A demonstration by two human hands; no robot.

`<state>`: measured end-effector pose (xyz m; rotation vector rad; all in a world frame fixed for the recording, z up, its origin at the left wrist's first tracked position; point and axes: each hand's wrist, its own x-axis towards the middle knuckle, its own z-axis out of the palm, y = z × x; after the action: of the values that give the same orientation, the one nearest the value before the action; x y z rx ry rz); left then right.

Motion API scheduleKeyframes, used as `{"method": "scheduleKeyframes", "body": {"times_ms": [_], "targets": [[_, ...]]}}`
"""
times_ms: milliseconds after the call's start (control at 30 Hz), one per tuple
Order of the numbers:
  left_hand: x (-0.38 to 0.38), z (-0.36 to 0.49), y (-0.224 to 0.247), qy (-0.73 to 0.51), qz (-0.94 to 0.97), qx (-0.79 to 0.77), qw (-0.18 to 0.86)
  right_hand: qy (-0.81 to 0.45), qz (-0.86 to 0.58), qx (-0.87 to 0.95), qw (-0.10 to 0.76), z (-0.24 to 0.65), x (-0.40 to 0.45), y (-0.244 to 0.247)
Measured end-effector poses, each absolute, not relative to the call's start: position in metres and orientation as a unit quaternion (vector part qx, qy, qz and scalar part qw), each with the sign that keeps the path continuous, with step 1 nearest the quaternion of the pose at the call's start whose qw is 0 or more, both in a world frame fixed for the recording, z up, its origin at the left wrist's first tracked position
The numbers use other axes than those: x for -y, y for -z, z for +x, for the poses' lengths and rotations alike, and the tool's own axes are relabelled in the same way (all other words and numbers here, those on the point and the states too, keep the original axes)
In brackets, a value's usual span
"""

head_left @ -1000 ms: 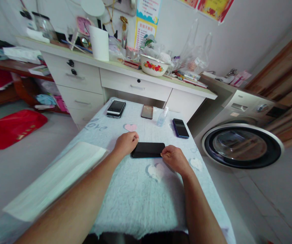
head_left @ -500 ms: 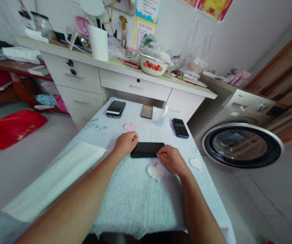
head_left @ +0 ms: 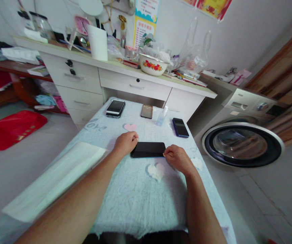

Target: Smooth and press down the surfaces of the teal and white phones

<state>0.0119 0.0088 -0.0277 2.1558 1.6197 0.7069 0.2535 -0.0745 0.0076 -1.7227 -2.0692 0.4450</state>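
Note:
A smartphone, dark screen up, lies crosswise on the cloth-covered table. My left hand is closed at its left end, thumb and fingers against the edge. Beside the lower right corner, my right hand is pinched closed; whatever its fingertips hold is too small to make out. Further back on the cloth are a brownish phone case, a small clear spray bottle and another smartphone. At the back left, more phones are stacked.
A white sheet or packet lies along the table's left side, under my left forearm. Behind the table stands a drawer desk with a floral enamel bowl and a paper roll. To the right is a washing machine.
My right hand has slid a little to the right along the phone's lower edge, to its corner. My left hand and the phone have stayed in place.

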Motion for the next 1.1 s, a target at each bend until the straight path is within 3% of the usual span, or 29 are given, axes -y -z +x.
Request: {"method": "scheduleKeyframes", "body": {"times_ms": [567,1100], "targets": [[-0.009,0.012,0.027,-0.248,0.762,-0.572,0.177,-0.15,-0.55,0.794,0.211,0.222,0.072,0.001],[-0.009,0.011,0.027,-0.251,0.756,-0.575,0.185,-0.167,-0.492,0.849,0.099,0.185,0.056,-0.02]]}}
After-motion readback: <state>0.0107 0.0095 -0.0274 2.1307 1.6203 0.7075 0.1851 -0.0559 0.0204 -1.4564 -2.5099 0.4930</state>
